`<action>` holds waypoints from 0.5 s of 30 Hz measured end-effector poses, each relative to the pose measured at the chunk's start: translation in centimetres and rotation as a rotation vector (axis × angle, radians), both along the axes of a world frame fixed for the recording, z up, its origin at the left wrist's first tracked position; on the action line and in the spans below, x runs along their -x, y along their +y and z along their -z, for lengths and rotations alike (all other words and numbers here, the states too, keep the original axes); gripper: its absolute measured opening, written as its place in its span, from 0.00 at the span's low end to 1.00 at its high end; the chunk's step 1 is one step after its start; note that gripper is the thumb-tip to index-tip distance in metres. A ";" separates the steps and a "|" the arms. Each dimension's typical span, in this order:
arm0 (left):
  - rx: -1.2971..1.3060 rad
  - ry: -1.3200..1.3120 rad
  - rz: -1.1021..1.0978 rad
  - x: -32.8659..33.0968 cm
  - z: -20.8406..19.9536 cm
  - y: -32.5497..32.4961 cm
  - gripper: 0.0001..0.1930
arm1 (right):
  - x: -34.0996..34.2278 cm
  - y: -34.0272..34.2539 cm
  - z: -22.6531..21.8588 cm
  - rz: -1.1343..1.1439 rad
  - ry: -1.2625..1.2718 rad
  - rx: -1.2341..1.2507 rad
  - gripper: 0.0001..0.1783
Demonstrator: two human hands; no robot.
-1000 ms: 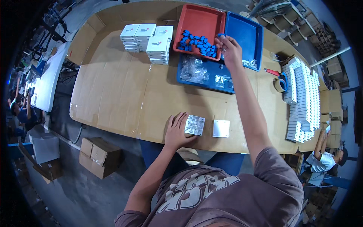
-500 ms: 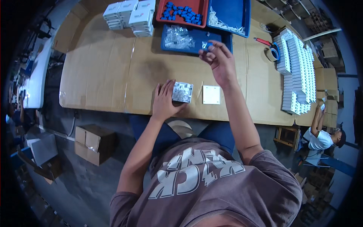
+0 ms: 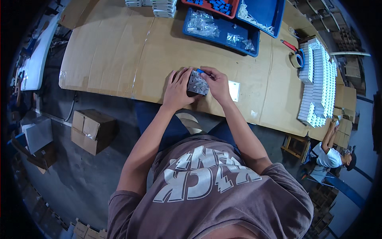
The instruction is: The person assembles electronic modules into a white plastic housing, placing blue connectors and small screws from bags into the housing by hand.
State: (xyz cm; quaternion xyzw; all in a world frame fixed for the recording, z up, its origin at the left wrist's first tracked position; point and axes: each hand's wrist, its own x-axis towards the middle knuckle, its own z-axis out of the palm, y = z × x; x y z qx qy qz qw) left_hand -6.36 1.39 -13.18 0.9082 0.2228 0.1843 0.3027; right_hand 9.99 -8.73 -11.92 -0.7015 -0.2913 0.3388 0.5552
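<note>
A small square box (image 3: 197, 84) sits near the front edge of the cardboard-covered table, its top uncovered and small clear and grey pieces showing inside. My left hand (image 3: 177, 91) grips its left side, fingers along the far edge and thumb at the near side. A small blue plastic piece (image 3: 200, 71) is pinched between the fingertips of my right hand (image 3: 218, 84), at the box's far right corner. Just right of that hand lies a flat white square plate (image 3: 234, 91), partly covered by my wrist.
Beyond my hands stands a blue tray (image 3: 223, 44) with clear plastic bags. Behind it are a red tray (image 3: 203, 11) of blue pieces and another blue tray (image 3: 274, 20) of white pieces. Stacked white boxes (image 3: 314, 83), a tape roll (image 3: 296, 60) and a red-handled cutter (image 3: 288, 45) lie right.
My right hand has come back from above the blue tray to the box, carrying the small blue piece. My left hand stays on the box. The whole view has shifted and turned slightly.
</note>
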 end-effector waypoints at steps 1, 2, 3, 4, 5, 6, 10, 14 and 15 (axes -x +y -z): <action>0.003 0.003 -0.004 0.0 0.0 0.0 0.56 | 0.1 0.2 0.1 -0.004 0.003 0.003 0.14; -0.001 0.004 -0.002 -0.1 -0.1 0.0 0.56 | 0.2 0.4 0.3 -0.024 -0.166 -0.020 0.14; -0.005 0.004 -0.002 -0.1 -0.2 0.0 0.56 | 0.3 0.5 0.3 -0.046 -0.336 -0.044 0.13; -0.002 0.008 -0.004 -0.1 -0.2 0.0 0.55 | 0.3 0.7 0.4 -0.074 -0.408 -0.038 0.11; 0.001 0.010 -0.008 0.0 -0.1 0.0 0.55 | 0.5 0.7 0.5 -0.078 -0.406 -0.036 0.11; 0.008 0.011 -0.002 0.0 -0.1 0.1 0.56 | 0.8 0.7 0.4 -0.100 -0.469 -0.029 0.11; 0.012 0.011 0.003 0.0 0.0 0.1 0.56 | 1.0 0.9 0.7 -0.131 -0.538 -0.013 0.12; 0.001 0.014 -0.001 0.0 0.0 0.1 0.56 | 0.6 1.4 1.0 -0.162 -0.584 0.008 0.12; -0.004 0.009 -0.004 -0.1 0.1 0.2 0.55 | 0.6 1.5 0.8 -0.182 -0.599 0.000 0.13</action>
